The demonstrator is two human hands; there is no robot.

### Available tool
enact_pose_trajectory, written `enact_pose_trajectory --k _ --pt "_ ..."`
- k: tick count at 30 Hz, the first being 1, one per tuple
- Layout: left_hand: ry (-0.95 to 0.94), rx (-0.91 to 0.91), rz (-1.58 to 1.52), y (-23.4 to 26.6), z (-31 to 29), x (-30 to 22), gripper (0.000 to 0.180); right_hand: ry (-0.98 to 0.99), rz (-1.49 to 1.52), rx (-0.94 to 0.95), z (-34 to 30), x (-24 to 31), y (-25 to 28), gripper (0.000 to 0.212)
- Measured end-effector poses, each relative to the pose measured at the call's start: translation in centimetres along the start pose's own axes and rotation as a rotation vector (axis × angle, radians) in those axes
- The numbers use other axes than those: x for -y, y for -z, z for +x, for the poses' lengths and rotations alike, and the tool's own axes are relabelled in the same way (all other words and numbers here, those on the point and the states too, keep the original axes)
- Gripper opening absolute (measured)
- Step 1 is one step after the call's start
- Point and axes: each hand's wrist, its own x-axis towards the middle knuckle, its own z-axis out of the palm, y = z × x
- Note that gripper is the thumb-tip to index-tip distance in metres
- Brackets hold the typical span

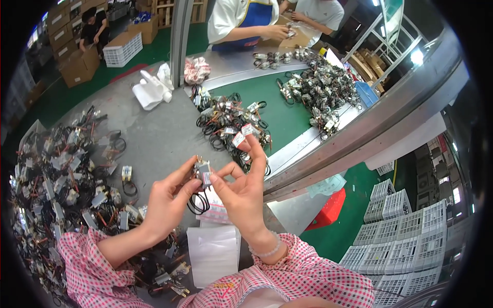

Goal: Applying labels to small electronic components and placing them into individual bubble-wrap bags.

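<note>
A small grey boxy electrical part (204, 174) with metal prongs on top and a coiled black cable (198, 203) below is between my hands, above the grey table. My left hand (169, 197) pinches its left side between thumb and fingers. The thumb of my right hand (241, 197) presses on the part's right face, while its other fingers are raised. Two small red-and-white labels (239, 139) sit at those raised fingertips. Just below the hands are a sheet of pink-and-white labels (215, 213) and a stack of white sheets (213, 254).
A large heap of similar cabled parts (56, 190) covers the table's left side. Smaller heaps lie ahead (226, 120) and on the green belt (321, 90). A metal rail (359, 146) crosses at right; a post (179, 41) rises ahead. Co-workers' hands (277, 32) work at the far side.
</note>
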Motion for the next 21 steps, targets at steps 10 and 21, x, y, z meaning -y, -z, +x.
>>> enact_pose_trajectory --k 10,21 --pt "-0.007 0.001 -0.055 -0.5 0.3 -0.4 0.043 0.036 -0.02 -0.025 0.2 0.7 -0.1 0.081" --pt "-0.047 0.013 0.006 -0.3 0.0 -0.4 0.044 0.03 -0.084 0.008 0.0 0.9 -0.2 0.083"
